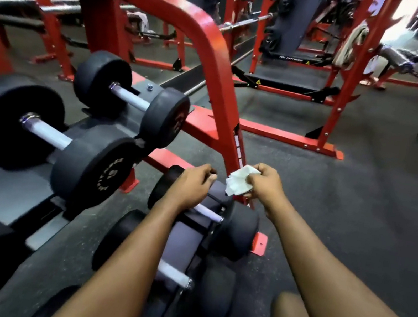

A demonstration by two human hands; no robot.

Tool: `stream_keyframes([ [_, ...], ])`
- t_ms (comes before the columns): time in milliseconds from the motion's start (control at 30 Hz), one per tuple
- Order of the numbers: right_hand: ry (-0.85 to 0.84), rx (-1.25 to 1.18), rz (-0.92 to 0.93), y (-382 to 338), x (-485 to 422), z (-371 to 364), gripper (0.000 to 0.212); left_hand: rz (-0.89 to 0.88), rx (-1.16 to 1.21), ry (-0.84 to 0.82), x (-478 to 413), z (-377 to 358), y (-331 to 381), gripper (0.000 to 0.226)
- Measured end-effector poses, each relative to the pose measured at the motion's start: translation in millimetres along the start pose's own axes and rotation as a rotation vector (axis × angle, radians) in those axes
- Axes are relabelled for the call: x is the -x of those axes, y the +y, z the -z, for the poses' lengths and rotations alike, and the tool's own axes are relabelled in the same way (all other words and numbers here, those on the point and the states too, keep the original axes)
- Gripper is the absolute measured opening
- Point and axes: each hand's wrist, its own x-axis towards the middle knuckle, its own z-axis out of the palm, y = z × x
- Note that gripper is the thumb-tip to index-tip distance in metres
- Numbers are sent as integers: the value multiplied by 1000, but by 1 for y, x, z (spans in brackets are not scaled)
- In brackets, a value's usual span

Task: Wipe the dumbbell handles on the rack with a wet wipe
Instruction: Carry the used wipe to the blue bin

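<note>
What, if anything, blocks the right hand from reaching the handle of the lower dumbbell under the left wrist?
Probably yes, in part. The right hand holds the wet wipe close to that dumbbell handle, whose right end is bare. The left hand and wrist lie across the rest.

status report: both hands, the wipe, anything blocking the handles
Right hand pinches wet wipe, off the handles. Left hand curled above lower dumbbell handle, hold unclear. Left wrist covers part of that handle.
</note>
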Motion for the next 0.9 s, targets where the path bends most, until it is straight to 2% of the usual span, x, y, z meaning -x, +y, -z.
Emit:
stream_keyframes([
  [167, -43, 47, 74, -20, -33, 57, 24, -27, -22, 44, -28, -11, 53, 19],
  [367, -90, 77, 60, -77, -62, 109, 25, -3, -27, 63, -73, 12, 113, 24],
  [467, -118, 87, 30, -126, -66, 140, 25, 22, -46, 30, -93, 45, 160, 21],
  [567, -123, 89, 13, -204, -68, 177, 24, 33, -62, -3, -117, 101, 219, 19],
  [733, -152, 115, 34, -321, -59, 215, 25, 48, -114, 34, -135, 186, 305, 21],
  [900, -239, 151, 111, -394, -41, 221, 23, 114, -94, 102, -125, 247, 351, 21],
])
